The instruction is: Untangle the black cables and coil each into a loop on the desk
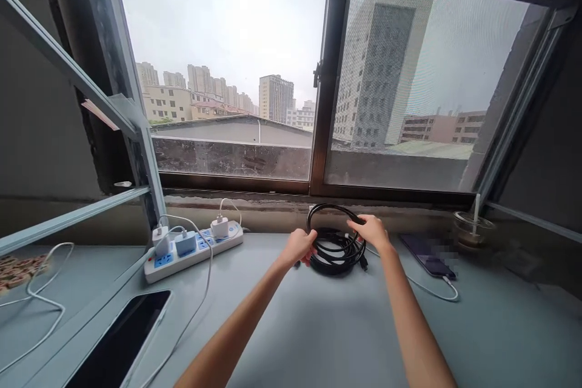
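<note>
The left hand (301,246) and right hand (371,231) pinch opposite sides of the black cable (335,268), maybe so its loops stay round and neat.

I had a pale blue-grey desk (318,327) on the head feed: white power strip (196,256) angled at back left, dark-screened phone (122,333) lying nearer the front, white cord (210,267) running beside it. Black cable coil (334,267) sat centre, toward the back. On the right I saw a second phone (421,253) plugged into a white cable (443,299), clear cup (468,236) with straw (476,212) near it.
</note>
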`<state>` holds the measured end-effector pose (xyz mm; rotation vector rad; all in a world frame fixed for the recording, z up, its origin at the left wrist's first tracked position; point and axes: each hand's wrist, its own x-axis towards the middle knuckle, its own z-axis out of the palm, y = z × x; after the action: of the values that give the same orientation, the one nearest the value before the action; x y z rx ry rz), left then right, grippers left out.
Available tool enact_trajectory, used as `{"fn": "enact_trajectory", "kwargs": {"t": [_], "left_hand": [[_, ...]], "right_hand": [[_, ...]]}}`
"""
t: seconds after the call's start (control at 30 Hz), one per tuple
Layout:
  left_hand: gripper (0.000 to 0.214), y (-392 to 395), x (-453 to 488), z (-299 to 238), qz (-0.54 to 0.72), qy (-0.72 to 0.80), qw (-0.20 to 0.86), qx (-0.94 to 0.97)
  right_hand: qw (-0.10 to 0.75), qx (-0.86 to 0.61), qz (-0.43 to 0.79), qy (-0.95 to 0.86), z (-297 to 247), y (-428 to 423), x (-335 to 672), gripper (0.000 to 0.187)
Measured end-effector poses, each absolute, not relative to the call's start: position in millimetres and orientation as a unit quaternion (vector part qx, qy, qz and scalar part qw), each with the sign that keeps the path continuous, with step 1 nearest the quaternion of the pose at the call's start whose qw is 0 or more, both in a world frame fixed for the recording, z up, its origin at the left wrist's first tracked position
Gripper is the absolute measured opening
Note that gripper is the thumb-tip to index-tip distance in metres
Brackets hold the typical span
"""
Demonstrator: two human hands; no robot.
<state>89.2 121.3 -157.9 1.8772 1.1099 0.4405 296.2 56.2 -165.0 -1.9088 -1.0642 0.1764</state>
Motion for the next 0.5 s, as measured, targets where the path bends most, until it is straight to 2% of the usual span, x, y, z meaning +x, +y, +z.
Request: {"fn": "enact_trajectory", "kwargs": {"t": [0.07, 0.17, 0.33, 0.5], "left_hand": [[0.053, 119, 94, -167, 0.178, 0.455, 0.437, 0.755], [0.051, 116, 99, -180, 0.168, 0.458, 0.433, 0.758], [0.053, 116, 101, -197, 0.131, 0.45, 0.445, 0.763], [0.055, 121, 103, -205, 0.148, 0.459, 0.416, 0.771]], "right_hand": [[0.449, -0.783, 0.056, -0.426, -180, 62, 303, 0.019], [0.452, -0.784, 0.036, -0.425, -205, 71, 311, 0.024], [0.46, -0.753, 0.046, -0.468, -242, 91, 319, 0.023], [0.469, -0.731, 0.062, -0.492, -262, 116, 326, 0.023]]}}
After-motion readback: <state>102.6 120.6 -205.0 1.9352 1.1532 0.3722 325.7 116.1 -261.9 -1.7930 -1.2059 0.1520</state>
